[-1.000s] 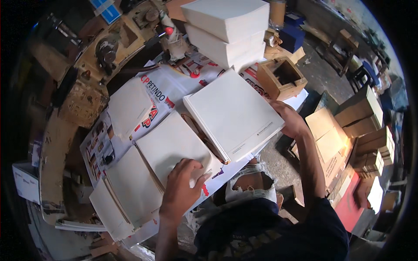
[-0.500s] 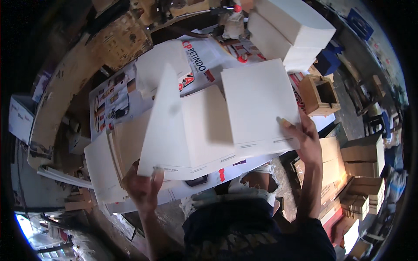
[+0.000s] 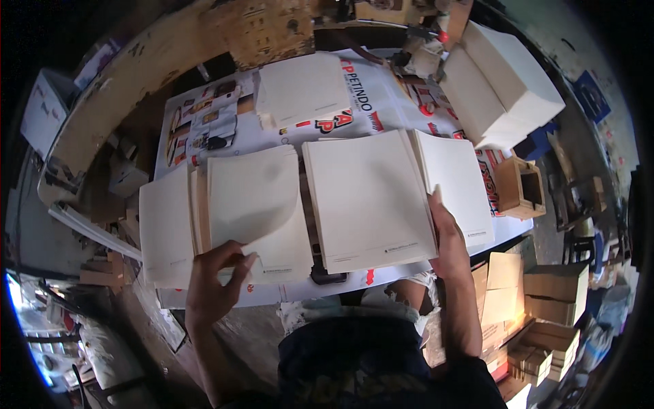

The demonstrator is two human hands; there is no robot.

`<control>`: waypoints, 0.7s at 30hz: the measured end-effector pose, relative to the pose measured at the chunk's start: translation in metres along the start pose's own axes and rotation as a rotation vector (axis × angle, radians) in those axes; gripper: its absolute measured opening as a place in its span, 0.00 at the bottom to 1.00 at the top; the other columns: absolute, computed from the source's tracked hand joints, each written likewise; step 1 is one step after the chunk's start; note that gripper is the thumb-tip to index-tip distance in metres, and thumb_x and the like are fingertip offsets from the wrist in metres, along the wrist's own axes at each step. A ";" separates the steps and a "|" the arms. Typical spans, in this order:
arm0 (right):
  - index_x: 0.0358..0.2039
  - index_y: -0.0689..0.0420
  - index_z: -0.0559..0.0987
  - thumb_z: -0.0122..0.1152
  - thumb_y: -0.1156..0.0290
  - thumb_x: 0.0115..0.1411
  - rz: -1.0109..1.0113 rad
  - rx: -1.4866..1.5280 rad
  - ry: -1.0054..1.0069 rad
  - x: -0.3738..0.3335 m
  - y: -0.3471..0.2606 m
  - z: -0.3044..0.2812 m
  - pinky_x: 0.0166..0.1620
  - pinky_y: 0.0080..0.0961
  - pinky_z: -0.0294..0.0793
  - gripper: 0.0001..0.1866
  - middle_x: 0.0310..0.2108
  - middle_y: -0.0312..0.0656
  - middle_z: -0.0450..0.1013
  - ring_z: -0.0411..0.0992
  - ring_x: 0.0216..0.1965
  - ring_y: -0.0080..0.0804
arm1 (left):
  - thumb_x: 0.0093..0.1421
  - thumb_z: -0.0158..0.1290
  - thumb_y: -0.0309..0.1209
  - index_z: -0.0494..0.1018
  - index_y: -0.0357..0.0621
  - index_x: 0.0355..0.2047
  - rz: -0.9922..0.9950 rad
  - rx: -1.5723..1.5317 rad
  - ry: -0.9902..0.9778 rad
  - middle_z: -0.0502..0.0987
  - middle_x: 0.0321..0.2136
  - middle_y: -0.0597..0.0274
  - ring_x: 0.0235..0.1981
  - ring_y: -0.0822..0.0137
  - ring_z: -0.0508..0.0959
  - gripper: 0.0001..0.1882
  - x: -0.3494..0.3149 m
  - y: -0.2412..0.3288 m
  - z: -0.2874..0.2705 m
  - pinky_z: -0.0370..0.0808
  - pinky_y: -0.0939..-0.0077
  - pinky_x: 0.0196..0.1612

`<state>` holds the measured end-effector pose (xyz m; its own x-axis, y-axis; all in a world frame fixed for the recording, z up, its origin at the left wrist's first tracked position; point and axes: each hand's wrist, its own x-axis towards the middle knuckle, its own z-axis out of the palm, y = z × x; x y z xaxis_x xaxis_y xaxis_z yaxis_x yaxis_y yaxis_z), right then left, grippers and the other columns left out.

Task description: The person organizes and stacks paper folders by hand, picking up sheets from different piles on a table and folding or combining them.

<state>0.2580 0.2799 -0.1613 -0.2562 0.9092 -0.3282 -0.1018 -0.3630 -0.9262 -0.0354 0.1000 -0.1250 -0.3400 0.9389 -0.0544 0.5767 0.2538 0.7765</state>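
Note:
My left hand (image 3: 219, 276) is closed in a pinch on the lower edge of a sheet of paper (image 3: 272, 211), which curls up from a white paper stack left of centre. My right hand (image 3: 451, 242) closes around the right edge of the middle paper stack (image 3: 368, 198). Its thumb points up along that edge, while its other fingers are mostly hidden. Just beyond this hand lies another paper stack (image 3: 463, 180), partly covered by the middle one. A further stack (image 3: 165, 228) sits at the far left. Small print runs along the sheets' lower edges.
A printed banner sheet (image 3: 225, 146) covers the table, with a paper pile (image 3: 300, 88) at the back. Tall white paper blocks (image 3: 501, 85) and a wooden box (image 3: 520, 187) stand to the right. Cardboard boxes (image 3: 555, 293) occupy the lower right.
My left hand has let its nearly upright sheet down and now lifts a stack's lower edge. My right hand has left the sheet on the right stack for the middle stack's edge. The view has shifted.

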 end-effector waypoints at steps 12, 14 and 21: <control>0.67 0.59 0.51 0.52 0.81 0.63 -0.370 -0.146 -0.405 -0.017 0.035 0.062 0.51 0.27 0.71 0.34 0.48 0.45 0.72 0.71 0.45 0.27 | 0.68 0.39 0.42 0.65 0.36 0.58 0.401 -1.614 0.364 0.67 0.57 0.52 0.58 0.58 0.66 0.25 -0.039 -0.073 -0.032 0.56 0.62 0.63; 0.64 0.68 0.50 0.46 0.82 0.64 -0.437 -0.262 -0.448 -0.024 0.050 0.101 0.55 0.28 0.67 0.30 0.49 0.53 0.71 0.71 0.48 0.33 | 0.69 0.38 0.43 0.63 0.35 0.59 0.128 -1.017 0.573 0.66 0.57 0.49 0.59 0.57 0.65 0.27 -0.036 -0.091 -0.024 0.58 0.63 0.62; 0.66 0.63 0.50 0.46 0.84 0.61 -0.380 -0.006 -0.706 -0.040 0.062 0.166 0.60 0.25 0.58 0.32 0.59 0.46 0.60 0.59 0.59 0.28 | 0.64 0.48 0.28 0.71 0.36 0.46 0.047 0.549 0.569 0.77 0.36 0.54 0.41 0.67 0.75 0.12 -0.010 -0.027 -0.021 0.71 0.65 0.44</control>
<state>0.1026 0.1869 -0.1744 -0.7527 0.6262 0.2031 -0.2998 -0.0514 -0.9526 -0.0630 0.0786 -0.1326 -0.5481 0.7263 0.4149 0.8337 0.4341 0.3413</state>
